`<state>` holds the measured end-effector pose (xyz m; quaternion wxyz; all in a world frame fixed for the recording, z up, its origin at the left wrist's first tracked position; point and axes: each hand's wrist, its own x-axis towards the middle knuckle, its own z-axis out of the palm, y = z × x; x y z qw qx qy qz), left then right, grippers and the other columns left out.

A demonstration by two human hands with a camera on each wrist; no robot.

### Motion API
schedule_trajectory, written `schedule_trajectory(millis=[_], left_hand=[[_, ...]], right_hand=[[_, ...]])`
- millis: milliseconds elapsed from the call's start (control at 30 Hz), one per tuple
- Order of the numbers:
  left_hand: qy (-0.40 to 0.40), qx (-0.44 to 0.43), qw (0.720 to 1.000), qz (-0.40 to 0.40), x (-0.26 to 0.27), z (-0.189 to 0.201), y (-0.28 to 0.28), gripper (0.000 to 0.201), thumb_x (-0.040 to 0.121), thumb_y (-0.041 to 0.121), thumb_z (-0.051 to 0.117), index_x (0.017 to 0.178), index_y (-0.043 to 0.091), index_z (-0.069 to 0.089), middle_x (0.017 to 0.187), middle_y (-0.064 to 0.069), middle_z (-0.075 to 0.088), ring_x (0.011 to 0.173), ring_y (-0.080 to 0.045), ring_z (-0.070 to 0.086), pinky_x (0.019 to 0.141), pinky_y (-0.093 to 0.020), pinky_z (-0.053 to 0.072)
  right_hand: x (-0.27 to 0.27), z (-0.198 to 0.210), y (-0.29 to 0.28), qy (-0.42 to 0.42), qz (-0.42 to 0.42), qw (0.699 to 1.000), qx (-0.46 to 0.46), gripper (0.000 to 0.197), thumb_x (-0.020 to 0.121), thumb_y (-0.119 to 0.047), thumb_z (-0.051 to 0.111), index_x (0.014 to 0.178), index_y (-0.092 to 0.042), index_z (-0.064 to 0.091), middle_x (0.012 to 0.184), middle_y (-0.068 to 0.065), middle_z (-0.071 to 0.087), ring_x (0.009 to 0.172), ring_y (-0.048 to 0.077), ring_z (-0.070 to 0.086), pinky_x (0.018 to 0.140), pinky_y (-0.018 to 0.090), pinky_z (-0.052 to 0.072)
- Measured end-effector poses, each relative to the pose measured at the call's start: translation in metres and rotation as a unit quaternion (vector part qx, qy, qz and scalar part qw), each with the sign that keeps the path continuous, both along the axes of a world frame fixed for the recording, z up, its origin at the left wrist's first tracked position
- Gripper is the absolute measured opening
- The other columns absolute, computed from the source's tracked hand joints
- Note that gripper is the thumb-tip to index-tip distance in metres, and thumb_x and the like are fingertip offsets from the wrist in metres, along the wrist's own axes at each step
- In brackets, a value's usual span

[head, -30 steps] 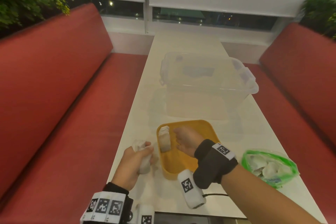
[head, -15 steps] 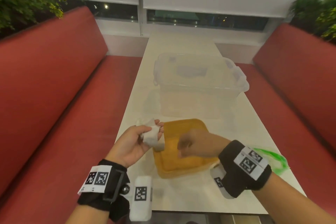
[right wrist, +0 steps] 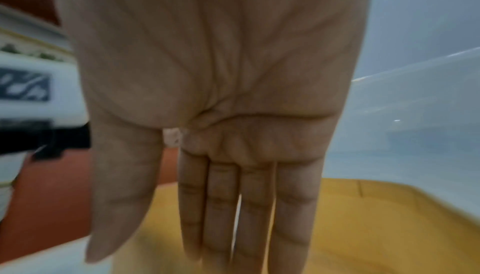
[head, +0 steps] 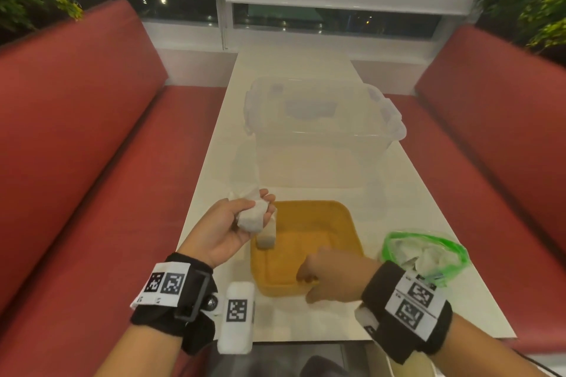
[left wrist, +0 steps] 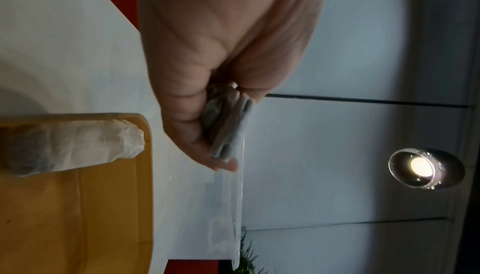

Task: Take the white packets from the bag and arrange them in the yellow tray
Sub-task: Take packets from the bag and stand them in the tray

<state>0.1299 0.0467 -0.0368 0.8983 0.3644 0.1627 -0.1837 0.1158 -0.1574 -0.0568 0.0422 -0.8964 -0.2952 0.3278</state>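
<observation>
Upright, one packet leans in the tray; left hand pinches another.

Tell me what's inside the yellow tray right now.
One white packet stands against the far-left wall of the yellow tray. The open right hand hovers over the near edge, hiding whatever lies beneath it.

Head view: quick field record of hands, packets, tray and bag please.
left hand: holds one white packet, beside the tray's left edge
right hand: fingers straight, holds nothing, over the tray's near edge
yellow tray: on the table, one packet in tray against its left wall
bag: green-edged, right of tray, packets inside
clear box: behind tray
</observation>
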Motion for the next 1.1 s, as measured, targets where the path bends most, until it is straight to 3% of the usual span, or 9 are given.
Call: schedule_trajectory(millis=[67,133,233,333,467,700,867,967,1100], left_hand=[[-0.021,0.023,0.999,-0.014,0.001,0.002,-0.003,0.028,0.096,-0.001,0.042,0.119,-0.003,0.058,0.111,-0.018,0.068,0.089,-0.028,0.067,0.066,-0.029,0.060],[-0.041,0.042,0.998,-0.033,0.002,0.004,-0.007,0.028,0.097,0.002,0.045,0.120,0.001,0.059,0.114,-0.017,0.068,0.094,-0.029,0.066,0.071,-0.031,0.061],[-0.066,0.076,0.993,-0.061,0.002,0.007,-0.016,0.027,0.096,0.008,0.049,0.120,0.006,0.062,0.110,-0.017,0.070,0.093,-0.027,0.068,0.076,-0.033,0.059],[-0.097,0.132,0.984,-0.074,0.000,0.010,-0.025,0.025,0.093,0.014,0.058,0.116,0.008,0.064,0.103,-0.014,0.072,0.089,-0.023,0.070,0.072,-0.031,0.060],[-0.126,0.203,0.969,-0.060,-0.002,0.008,-0.033,0.027,0.088,0.010,0.064,0.114,0.004,0.064,0.090,-0.008,0.071,0.076,-0.014,0.068,0.066,-0.025,0.058],[-0.091,0.152,0.984,-0.020,-0.005,0.004,-0.030,0.018,0.098,0.022,0.051,0.099,0.009,0.064,0.086,-0.009,0.064,0.072,-0.016,0.063,0.054,-0.022,0.054],[-0.064,0.157,0.985,-0.010,-0.003,0.004,-0.037,0.033,0.101,0.027,0.044,0.117,0.000,0.054,0.097,-0.016,0.062,0.070,-0.018,0.064,0.056,-0.023,0.056],[-0.043,0.120,0.992,-0.004,-0.003,0.001,-0.037,0.039,0.103,0.028,0.041,0.124,-0.003,0.050,0.105,-0.020,0.061,0.078,-0.022,0.064,0.059,-0.026,0.057],[-0.060,0.122,0.991,-0.008,-0.006,-0.002,-0.033,0.028,0.103,0.025,0.040,0.106,0.004,0.060,0.095,-0.013,0.066,0.082,-0.022,0.065,0.065,-0.027,0.059]], right_hand=[[0.010,0.019,-0.004,-0.022,-0.025,0.998,0.052,0.042,0.088,-0.035,0.063,0.125,-0.015,0.061,0.115,0.002,0.066,0.100,0.017,0.059,0.087,0.029,0.049],[0.022,0.040,-0.006,-0.086,-0.065,0.985,0.135,0.033,0.090,-0.034,0.062,0.117,-0.016,0.067,0.107,0.000,0.069,0.092,0.012,0.060,0.084,0.023,0.048],[0.036,0.060,-0.003,-0.164,-0.177,0.919,0.313,0.020,0.091,-0.023,0.062,0.107,-0.015,0.071,0.097,-0.005,0.070,0.080,0.001,0.060,0.071,0.005,0.043],[0.045,0.068,0.008,-0.189,-0.222,0.865,0.409,0.024,0.086,-0.025,0.069,0.109,-0.020,0.068,0.094,-0.006,0.067,0.077,0.002,0.060,0.068,0.006,0.044],[0.047,0.062,0.022,-0.165,-0.214,0.877,0.398,0.026,0.076,-0.020,0.078,0.101,-0.019,0.068,0.090,-0.003,0.067,0.069,0.005,0.057,0.062,0.009,0.044],[0.042,0.051,0.020,-0.117,-0.284,0.860,0.409,0.028,0.070,-0.016,0.083,0.093,-0.012,0.067,0.076,0.001,0.061,0.061,0.015,0.059,0.061,0.027,0.053],[0.038,0.049,0.027,-0.064,-0.317,0.848,0.421,0.017,0.075,0.003,0.076,0.087,-0.002,0.066,0.064,0.005,0.059,0.057,0.017,0.063,0.063,0.028,0.060],[0.038,0.045,0.027,-0.038,-0.351,0.840,0.411,0.014,0.077,0.000,0.075,0.089,0.000,0.067,0.068,0.007,0.060,0.061,0.020,0.064,0.066,0.029,0.060],[0.035,0.040,0.028,0.007,-0.376,0.830,0.411,0.025,0.079,-0.011,0.077,0.098,-0.002,0.064,0.083,0.014,0.066,0.071,0.023,0.066,0.060,0.026,0.054]])
